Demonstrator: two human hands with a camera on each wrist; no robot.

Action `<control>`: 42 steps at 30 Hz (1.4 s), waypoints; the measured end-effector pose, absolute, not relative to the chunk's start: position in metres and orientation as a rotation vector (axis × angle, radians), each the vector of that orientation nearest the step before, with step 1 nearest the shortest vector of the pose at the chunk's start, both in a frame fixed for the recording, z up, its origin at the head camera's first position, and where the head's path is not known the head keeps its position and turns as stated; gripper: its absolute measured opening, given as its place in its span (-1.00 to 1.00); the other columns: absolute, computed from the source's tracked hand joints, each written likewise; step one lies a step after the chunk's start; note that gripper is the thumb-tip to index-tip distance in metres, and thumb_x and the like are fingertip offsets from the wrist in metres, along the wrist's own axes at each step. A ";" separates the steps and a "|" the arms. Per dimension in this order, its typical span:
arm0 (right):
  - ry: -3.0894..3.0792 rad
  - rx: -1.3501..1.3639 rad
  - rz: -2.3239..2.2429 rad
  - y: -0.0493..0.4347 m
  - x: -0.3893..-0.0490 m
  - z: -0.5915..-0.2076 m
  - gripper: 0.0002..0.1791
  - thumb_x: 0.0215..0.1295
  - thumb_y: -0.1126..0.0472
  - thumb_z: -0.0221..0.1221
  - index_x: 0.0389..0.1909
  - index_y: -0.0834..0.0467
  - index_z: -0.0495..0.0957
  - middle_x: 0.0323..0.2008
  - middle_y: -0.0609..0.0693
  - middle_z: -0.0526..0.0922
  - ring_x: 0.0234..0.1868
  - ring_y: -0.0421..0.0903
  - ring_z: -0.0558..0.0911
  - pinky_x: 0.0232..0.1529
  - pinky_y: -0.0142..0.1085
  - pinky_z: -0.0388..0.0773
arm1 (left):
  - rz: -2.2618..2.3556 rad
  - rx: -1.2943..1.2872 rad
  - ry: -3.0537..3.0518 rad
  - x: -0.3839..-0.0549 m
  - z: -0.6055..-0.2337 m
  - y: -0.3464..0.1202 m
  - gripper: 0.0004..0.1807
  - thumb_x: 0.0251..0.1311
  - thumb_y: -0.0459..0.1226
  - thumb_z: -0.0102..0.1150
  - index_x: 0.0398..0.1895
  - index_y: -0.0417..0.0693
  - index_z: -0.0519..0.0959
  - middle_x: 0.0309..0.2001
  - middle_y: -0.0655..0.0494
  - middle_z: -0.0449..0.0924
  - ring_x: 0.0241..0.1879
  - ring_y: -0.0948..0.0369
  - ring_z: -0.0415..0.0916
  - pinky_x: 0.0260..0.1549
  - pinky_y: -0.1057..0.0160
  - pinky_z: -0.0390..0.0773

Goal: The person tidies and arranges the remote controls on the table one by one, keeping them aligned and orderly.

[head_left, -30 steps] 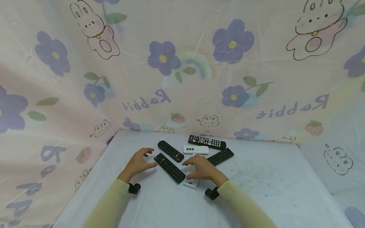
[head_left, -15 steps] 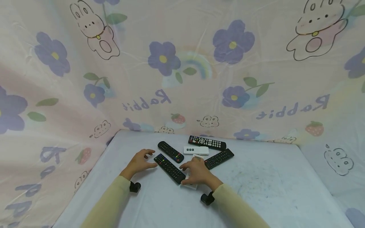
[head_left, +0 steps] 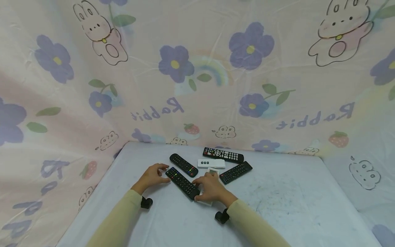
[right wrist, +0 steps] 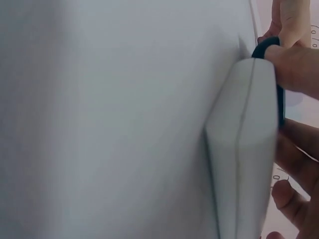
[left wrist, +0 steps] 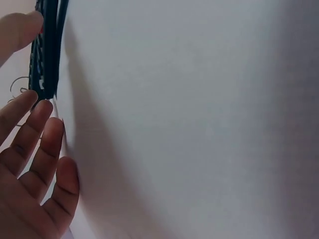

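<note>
Black plastic: the near remote (head_left: 182,183), keys up on white cloth (head_left: 287,199), slants between the two hands, its coloured buttons at the end by the left fingers.

Right hand (head_left: 213,187): thumb and forefinger bent round the lower end of the near remote, pinching it across its width; right wrist view shows the thumb over its edge. Other fingers loosely bent, apart.

Left hand (head_left: 152,178): fingers spread, softly bent. Thumb at the near remote's long edge, forefinger just off its upper end; whether the fingertips press, cannot tell.

Screen remote (head_left: 213,170): white, runs beneath the right fingers and palm, partly hidden; small display peeks out past the knuckles. Its white side looms beside the right thumb in the right wrist view.

Round remote (head_left: 183,165): black, ahead of the left forefinger, roughly parallel to the near remote, a narrow gap between them.

Slim remote (head_left: 211,163): white, three dark buttons, beyond the right fingers. Top remote (head_left: 223,155): black with pale keys, just past the slim one, farthest from the fingertips. Side remote (head_left: 236,172): black, slanted, outward of the right knuckles.

Behind all fingers, a printed curtain (head_left: 210,103): rabbits, purple flowers, strawberries.
</note>
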State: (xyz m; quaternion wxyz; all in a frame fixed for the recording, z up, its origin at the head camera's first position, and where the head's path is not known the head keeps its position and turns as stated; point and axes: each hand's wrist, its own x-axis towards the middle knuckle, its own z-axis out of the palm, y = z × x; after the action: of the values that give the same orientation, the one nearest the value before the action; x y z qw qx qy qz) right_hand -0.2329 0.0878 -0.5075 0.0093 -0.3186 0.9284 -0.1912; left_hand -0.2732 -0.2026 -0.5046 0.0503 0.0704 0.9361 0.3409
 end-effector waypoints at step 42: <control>2.624 -0.882 -1.159 0.067 -0.202 -0.488 -0.37 0.02 0.13 0.42 0.14 0.25 0.52 -0.22 -0.07 0.64 -0.28 -0.35 0.56 -0.23 -0.50 0.56 | 1.426 0.207 2.572 -0.282 -0.499 -0.197 -0.44 0.09 -0.33 0.29 0.23 -0.06 0.46 0.16 -0.12 0.49 -0.12 0.15 0.54 -0.39 0.25 0.55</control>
State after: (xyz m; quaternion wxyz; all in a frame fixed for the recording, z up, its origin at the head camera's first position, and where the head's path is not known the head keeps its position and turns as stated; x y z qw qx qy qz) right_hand -0.2023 0.0670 -0.4880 0.0704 -0.2932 0.8722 -0.3852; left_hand -0.2817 -0.1974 -0.4994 0.0966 0.0698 0.8684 0.4813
